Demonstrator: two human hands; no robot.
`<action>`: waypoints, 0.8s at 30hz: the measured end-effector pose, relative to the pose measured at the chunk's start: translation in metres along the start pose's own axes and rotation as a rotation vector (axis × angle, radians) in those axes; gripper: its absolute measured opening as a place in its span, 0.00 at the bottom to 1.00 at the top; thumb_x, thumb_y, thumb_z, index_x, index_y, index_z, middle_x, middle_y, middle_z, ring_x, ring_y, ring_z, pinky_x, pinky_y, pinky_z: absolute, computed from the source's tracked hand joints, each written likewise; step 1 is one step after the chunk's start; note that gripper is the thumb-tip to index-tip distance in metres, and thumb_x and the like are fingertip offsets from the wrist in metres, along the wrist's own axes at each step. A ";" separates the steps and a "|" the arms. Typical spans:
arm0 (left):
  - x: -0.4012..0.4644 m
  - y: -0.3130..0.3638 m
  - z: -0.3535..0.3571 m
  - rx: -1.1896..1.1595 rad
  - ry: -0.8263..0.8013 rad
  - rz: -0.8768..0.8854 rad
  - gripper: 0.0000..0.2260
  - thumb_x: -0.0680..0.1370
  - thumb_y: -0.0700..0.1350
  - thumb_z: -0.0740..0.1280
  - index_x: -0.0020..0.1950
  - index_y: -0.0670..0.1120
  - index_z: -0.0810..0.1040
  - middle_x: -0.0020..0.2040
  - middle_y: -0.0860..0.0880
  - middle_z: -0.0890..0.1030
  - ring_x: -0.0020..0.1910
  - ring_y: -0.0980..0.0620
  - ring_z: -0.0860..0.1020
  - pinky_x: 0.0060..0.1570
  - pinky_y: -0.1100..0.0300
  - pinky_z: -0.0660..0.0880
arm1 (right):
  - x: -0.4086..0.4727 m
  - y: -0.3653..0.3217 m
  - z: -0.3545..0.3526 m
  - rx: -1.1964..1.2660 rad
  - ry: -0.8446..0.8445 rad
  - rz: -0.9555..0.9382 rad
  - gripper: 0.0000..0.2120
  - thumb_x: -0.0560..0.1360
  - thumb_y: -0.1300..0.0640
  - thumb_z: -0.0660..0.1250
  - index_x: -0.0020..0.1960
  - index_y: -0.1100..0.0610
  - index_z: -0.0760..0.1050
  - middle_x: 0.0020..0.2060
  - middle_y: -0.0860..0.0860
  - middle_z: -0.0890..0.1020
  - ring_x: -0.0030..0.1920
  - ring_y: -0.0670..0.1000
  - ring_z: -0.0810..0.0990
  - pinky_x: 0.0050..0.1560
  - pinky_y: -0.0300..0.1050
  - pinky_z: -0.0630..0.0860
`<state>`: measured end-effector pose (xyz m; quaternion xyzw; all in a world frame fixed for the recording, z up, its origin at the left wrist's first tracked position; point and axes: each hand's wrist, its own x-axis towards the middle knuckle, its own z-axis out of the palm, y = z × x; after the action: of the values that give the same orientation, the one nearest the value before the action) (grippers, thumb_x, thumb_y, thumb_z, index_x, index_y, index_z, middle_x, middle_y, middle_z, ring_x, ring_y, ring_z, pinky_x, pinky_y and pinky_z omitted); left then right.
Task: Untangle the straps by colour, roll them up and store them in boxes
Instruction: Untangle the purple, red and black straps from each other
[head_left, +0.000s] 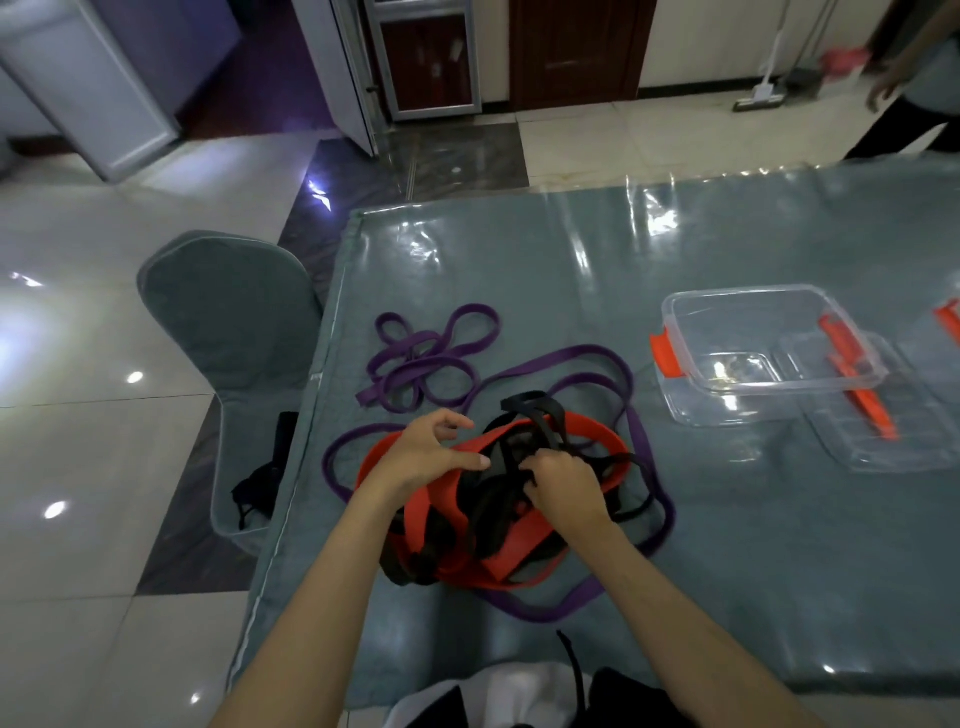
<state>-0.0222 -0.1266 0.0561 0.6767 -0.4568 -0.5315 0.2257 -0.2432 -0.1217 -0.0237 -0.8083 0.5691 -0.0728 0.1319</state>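
A tangle of straps lies on the table in front of me: a wide red strap, black straps wound through it, and a long purple strap looping around the pile. A second bunch of purple strap lies apart, farther left. My left hand rests on the red strap at the pile's left, fingers loosely curled, thumb stretched right. My right hand pinches a black strap in the pile's middle. A clear plastic box with orange latches stands open at the right, nothing in it.
A clear lid with orange clips lies beside the box. The table carries a glossy teal cover. A teal-covered chair stands at the left edge. Another person stands at the far right, beyond the table.
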 end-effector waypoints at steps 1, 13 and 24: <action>-0.002 0.001 -0.001 0.040 -0.046 -0.003 0.23 0.69 0.46 0.85 0.60 0.57 0.82 0.64 0.51 0.79 0.64 0.51 0.77 0.65 0.52 0.75 | 0.004 -0.001 0.001 0.000 -0.018 0.041 0.13 0.79 0.59 0.69 0.62 0.53 0.85 0.54 0.53 0.86 0.53 0.57 0.86 0.53 0.52 0.82; -0.005 -0.020 0.013 0.138 -0.093 0.031 0.25 0.76 0.45 0.80 0.70 0.53 0.76 0.68 0.52 0.75 0.68 0.53 0.72 0.62 0.58 0.69 | -0.013 0.024 0.004 0.317 0.400 -0.014 0.11 0.79 0.53 0.75 0.61 0.49 0.83 0.33 0.42 0.80 0.33 0.42 0.78 0.37 0.40 0.80; 0.019 -0.033 0.024 0.348 -0.256 0.016 0.26 0.81 0.64 0.69 0.74 0.52 0.76 0.61 0.57 0.80 0.62 0.56 0.79 0.61 0.59 0.77 | 0.006 0.044 0.015 0.551 0.105 0.202 0.12 0.75 0.57 0.80 0.58 0.51 0.85 0.41 0.40 0.82 0.41 0.38 0.79 0.49 0.44 0.82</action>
<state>-0.0321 -0.1225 0.0124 0.6289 -0.5718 -0.5244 0.0500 -0.2769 -0.1394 -0.0514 -0.6764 0.6116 -0.2527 0.3234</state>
